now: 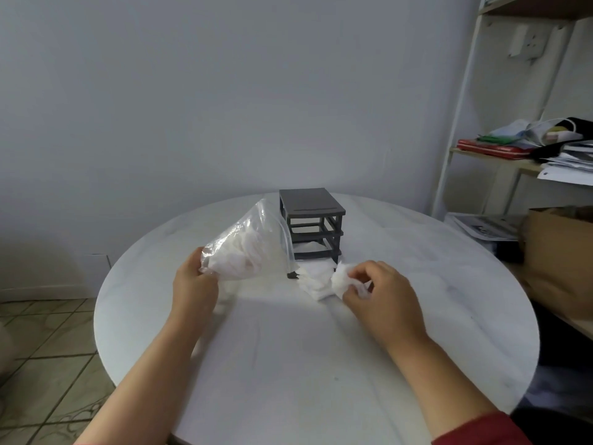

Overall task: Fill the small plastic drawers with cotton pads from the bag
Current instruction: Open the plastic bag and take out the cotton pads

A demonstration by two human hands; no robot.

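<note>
Left hand (194, 281) pinches bag (247, 248) corner, left of drawer unit (311, 226). Right hand (375, 290) closed on cotton pads (341, 281), just before unit, over desk (288, 364).

Dark grey plastic drawer frame (312, 226) at the far edge of the round white faintly marbled table (288, 364). Clear plastic bag (248, 245) of white cotton pads (316, 281). Red sleeve (475, 431). Beige floor tiles (48, 364).

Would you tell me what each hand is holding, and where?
Left hand pinches the plastic bag by its lower corner; right hand clutches a bunch of cotton pads in its fingertips.
</note>
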